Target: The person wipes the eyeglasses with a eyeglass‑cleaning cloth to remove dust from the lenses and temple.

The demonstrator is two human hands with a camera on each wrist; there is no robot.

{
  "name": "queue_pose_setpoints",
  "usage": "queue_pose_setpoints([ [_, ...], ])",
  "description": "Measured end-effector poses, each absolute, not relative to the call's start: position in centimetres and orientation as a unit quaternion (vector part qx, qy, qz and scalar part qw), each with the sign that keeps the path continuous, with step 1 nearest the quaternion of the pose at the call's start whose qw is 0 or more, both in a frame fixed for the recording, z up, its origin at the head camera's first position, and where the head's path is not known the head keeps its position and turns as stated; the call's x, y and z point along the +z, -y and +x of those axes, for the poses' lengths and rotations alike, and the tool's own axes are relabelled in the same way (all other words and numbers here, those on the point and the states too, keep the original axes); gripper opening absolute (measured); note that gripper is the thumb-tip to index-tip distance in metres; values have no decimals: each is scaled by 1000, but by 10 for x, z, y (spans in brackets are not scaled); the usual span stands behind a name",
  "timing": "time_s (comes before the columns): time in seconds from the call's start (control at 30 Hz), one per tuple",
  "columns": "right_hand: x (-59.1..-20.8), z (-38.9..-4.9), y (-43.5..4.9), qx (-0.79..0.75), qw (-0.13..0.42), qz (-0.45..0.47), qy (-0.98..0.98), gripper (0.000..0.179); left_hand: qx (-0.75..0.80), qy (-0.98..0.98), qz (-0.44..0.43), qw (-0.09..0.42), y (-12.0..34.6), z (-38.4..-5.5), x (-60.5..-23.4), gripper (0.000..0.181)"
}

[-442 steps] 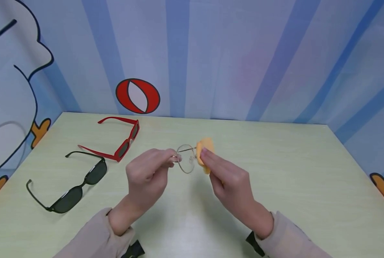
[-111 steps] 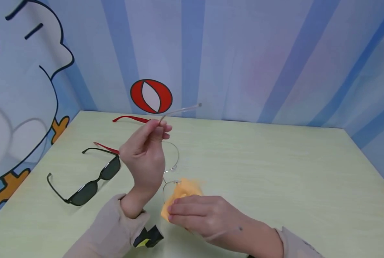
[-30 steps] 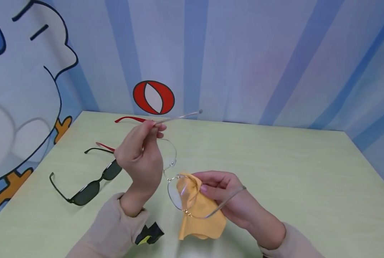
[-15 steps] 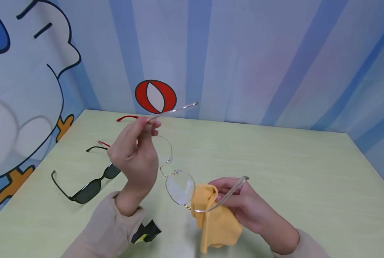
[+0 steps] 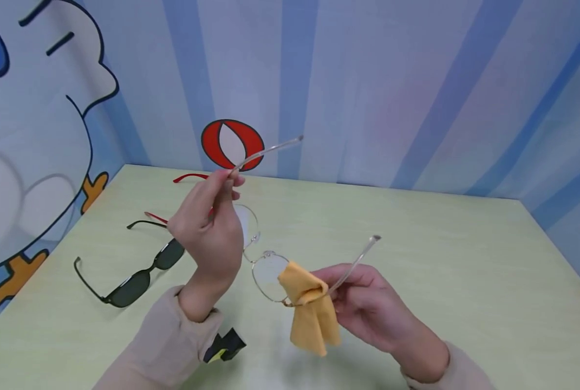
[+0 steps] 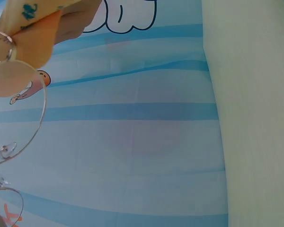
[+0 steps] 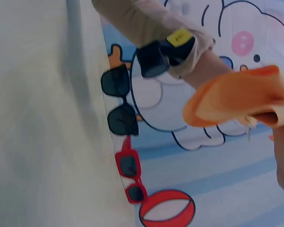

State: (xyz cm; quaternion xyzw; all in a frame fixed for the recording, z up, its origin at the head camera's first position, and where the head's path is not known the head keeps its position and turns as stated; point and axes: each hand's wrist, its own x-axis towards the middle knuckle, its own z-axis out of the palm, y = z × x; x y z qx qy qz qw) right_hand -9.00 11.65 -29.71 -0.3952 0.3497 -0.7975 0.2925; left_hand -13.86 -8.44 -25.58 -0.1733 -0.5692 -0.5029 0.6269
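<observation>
My left hand (image 5: pixel 209 222) pinches one temple of a pair of thin wire-rimmed eyeglasses (image 5: pixel 270 276), holding them up above the table. The far lens is partly hidden behind this hand. My right hand (image 5: pixel 375 306) grips a folded orange-yellow cleaning cloth (image 5: pixel 314 319) at the near lens's outer edge and hinge. The other temple passes over the cloth and sticks up in front of the right fingers. The left wrist view shows the round wire rims (image 6: pixel 41 113) close to the cloth (image 6: pixel 45 40); in the right wrist view the cloth (image 7: pixel 232 97) covers much of the right hand.
Black sunglasses (image 5: pixel 131 290) lie unfolded on the left of the pale table (image 5: pixel 441 260). Red-framed sunglasses (image 5: pixel 189 177) lie behind them, mostly hidden by the left hand. A cartoon-printed blue wall (image 5: pixel 358 108) stands at the back. A black strap piece (image 5: pixel 225 345) hangs at the left cuff.
Over the last second the right hand and cloth shifted right, off the middle of the near lens to its outer edge. Both temple tips have risen. The left hand keeps its pinch.
</observation>
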Motion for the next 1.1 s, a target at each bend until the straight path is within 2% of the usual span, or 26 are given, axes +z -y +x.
queue_pose_setpoints([
  [0.13,-295,-93,-117,-719,240,-452,-470,47,-502,578,-170,621,84,-138,-256,11],
  [0.47,-291,-87,-111,-666,92,-467,-575,27,-473,601,-194,614,83,-135,-260,14],
  [0.87,-280,-86,-120,-668,60,-486,-561,33,-455,597,-217,624,87,-136,-261,19],
  [1.1,-274,-84,-126,-697,90,-464,-540,27,-442,589,-239,633,88,-138,-264,13],
])
